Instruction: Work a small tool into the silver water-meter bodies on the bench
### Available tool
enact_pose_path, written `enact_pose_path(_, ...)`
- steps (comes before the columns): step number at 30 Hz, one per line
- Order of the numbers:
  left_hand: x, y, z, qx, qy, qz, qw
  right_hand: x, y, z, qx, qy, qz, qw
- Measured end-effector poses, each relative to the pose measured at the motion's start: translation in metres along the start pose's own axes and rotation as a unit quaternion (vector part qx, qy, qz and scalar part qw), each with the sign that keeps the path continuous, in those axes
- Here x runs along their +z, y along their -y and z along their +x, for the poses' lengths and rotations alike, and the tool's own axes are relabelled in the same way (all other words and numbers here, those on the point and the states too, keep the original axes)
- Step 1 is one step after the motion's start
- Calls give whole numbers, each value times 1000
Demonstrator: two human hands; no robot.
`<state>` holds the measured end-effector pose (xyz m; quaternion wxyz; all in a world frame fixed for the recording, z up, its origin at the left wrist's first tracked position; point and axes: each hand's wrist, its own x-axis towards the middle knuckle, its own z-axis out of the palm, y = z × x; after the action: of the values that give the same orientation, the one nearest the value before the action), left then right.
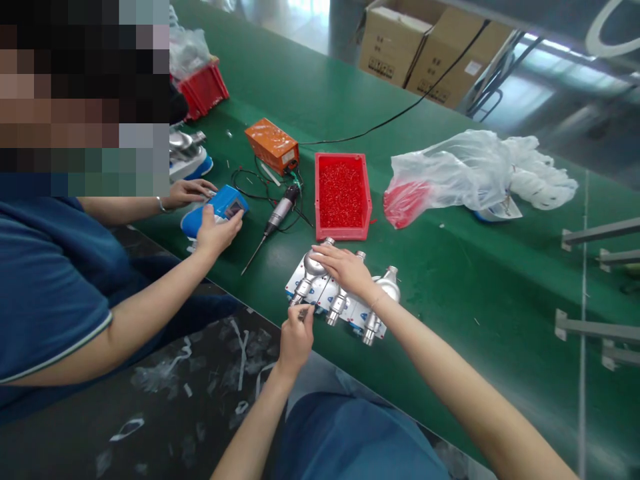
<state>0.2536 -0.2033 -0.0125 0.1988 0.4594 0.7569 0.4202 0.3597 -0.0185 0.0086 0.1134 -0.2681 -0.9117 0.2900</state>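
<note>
Three silver metal fittings with round bodies and pipe ends lie side by side, each fixed to a white plate with blue parts. My right hand (346,269) rests with fingers stretched over the left fitting (314,264) and reaches across the middle fitting (338,305). The right fitting (390,288) lies under my right wrist. My left hand (296,335) is closed at the near end of the left fitting, fingers pinched together. Something small and dark shows between those fingers, too small to name.
Beyond the fittings stands a red bin (343,197) of small red pieces. A power screwdriver (281,212) and an orange box (273,145) lie left of it, plastic bags (460,170) right. At left, a co-worker's hands (217,230) hold a blue-and-white device (220,205).
</note>
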Motion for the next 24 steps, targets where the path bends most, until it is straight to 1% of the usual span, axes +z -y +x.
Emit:
enact_pose_path(3, 4, 2, 0, 7, -36, 3, 999, 0, -1, -1, 4, -2, 2, 1000)
enact_pose_path(5, 7, 0, 2, 14, -28, 21, 999, 0, -2, -1, 9, -2, 4, 1000)
enact_pose_path(7, 11, -5, 4, 8, -17, 33, 999, 0, -3, -2, 9, 1, 6, 1000)
enact_pose_path(9, 14, -11, 5, -8, -28, 25, 999, 1, -4, -3, 3, 1, 7, 1000)
enact_pose_path(12, 17, -16, 2, -3, -39, 29, 999, 1, -5, -4, 5, -1, 4, 1000)
enact_pose_path(14, 19, -15, -2, -3, -39, 44, 998, 1, -5, -4, 11, 1, 3, 1000)
enact_pose_path(18, 20, -10, -4, -41, -65, 40, 996, 2, -5, -5, 6, 1, 2, 1000)
enact_pose_path(21, 23, -9, -3, -24, -42, 50, 998, 3, -6, -6, 11, -1, 4, 1000)
enact_pose_path(24, 27, -9, -4, -19, -56, 57, 997, 4, -7, -4, 2, 3, 7, 1000)
